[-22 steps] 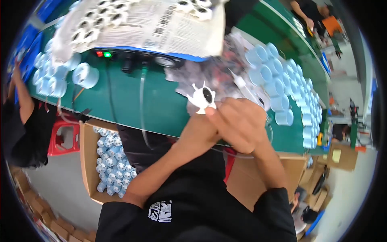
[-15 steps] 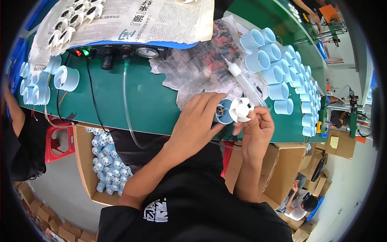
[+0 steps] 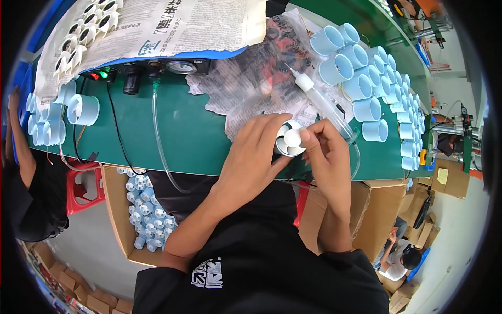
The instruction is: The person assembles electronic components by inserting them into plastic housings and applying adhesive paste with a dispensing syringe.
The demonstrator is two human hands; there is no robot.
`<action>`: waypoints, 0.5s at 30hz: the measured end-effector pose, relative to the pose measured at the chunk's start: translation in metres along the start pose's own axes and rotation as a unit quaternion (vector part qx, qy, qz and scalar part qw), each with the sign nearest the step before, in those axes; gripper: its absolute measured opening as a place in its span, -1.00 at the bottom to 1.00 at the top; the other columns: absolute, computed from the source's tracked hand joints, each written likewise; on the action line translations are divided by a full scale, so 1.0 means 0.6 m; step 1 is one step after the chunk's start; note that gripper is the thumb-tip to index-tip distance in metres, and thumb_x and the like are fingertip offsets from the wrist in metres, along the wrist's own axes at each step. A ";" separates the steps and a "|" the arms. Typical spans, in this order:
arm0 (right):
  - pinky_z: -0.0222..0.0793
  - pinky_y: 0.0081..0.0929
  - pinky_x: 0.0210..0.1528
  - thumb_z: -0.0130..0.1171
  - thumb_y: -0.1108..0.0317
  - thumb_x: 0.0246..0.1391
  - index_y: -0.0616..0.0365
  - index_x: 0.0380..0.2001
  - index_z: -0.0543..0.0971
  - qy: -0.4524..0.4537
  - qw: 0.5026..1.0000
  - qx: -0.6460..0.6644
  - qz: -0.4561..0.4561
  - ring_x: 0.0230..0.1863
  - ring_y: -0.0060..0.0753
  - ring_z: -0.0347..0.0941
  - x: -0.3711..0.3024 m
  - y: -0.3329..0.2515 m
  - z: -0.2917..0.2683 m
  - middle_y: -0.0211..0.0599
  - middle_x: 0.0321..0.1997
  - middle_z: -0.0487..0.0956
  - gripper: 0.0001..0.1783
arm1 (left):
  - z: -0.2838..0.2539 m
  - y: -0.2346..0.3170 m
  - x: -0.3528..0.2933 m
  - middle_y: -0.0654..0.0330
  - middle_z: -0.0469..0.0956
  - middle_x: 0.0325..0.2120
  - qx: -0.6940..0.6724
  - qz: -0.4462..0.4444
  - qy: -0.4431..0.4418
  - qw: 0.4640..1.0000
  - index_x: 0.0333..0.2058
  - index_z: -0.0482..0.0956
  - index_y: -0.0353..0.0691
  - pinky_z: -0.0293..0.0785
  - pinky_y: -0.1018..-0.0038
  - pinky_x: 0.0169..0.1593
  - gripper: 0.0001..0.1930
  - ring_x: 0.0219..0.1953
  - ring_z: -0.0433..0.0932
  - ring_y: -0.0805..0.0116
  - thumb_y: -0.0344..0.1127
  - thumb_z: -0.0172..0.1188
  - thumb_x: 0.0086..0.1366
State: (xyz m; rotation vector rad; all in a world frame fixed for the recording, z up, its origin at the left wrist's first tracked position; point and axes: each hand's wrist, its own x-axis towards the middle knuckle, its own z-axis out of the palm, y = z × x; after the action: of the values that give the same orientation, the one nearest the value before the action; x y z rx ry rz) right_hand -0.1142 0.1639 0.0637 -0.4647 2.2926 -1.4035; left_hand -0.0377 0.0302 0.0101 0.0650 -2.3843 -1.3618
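Gripping a light-blue fan housing [image 3: 279,149] in the curled left hand [image 3: 250,149], over the green table [image 3: 204,144] near its near edge, left of the syringe [image 3: 322,104]. Touching the white impeller [image 3: 292,138] in its mouth with the right hand [image 3: 330,152]; cannot tell whether pinching.

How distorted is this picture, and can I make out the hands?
In the head view, the green table bows along its front edge and the corners go black; also in the head view, the left hand, right hand and white fan are well lit and readable.
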 end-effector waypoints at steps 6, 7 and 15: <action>0.19 -0.74 -0.45 0.15 0.41 0.20 0.22 -0.31 0.39 -0.020 0.994 0.103 -0.013 -0.48 -0.78 0.27 0.006 0.026 0.000 -0.51 -0.44 0.44 -0.84 | -0.001 0.005 0.003 -0.03 0.39 -0.03 0.013 -0.008 -0.010 1.000 0.09 0.29 -0.29 0.30 0.19 0.10 -0.30 0.03 0.37 -0.04 -0.51 0.38 -0.08; 0.17 -0.76 -0.45 0.16 0.46 0.18 0.22 -0.25 0.38 -0.020 0.992 0.125 -0.009 -0.46 -0.80 0.27 0.006 0.025 0.004 -0.52 -0.42 0.43 -0.83 | 0.000 0.004 0.003 -0.03 0.39 -0.03 0.015 -0.005 -0.012 1.000 0.09 0.29 -0.29 0.30 0.19 0.10 -0.30 0.03 0.37 -0.04 -0.51 0.38 -0.08; 0.12 -0.74 -0.52 0.16 0.44 0.17 0.23 -0.21 0.49 0.020 0.992 0.099 -0.074 -0.53 -0.82 0.24 -0.003 0.025 -0.022 -0.55 -0.52 0.41 -0.86 | 0.003 0.003 -0.003 0.00 0.40 -0.03 0.014 0.003 -0.001 1.000 0.09 0.31 -0.25 0.30 0.19 0.09 -0.28 0.04 0.37 -0.03 -0.51 0.39 -0.10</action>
State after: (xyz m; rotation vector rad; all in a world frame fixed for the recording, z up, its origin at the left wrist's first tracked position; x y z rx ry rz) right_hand -0.1200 0.1814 0.0558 -0.5579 2.1565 -1.7065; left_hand -0.0367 0.0330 0.0100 0.0627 -2.4027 -1.3272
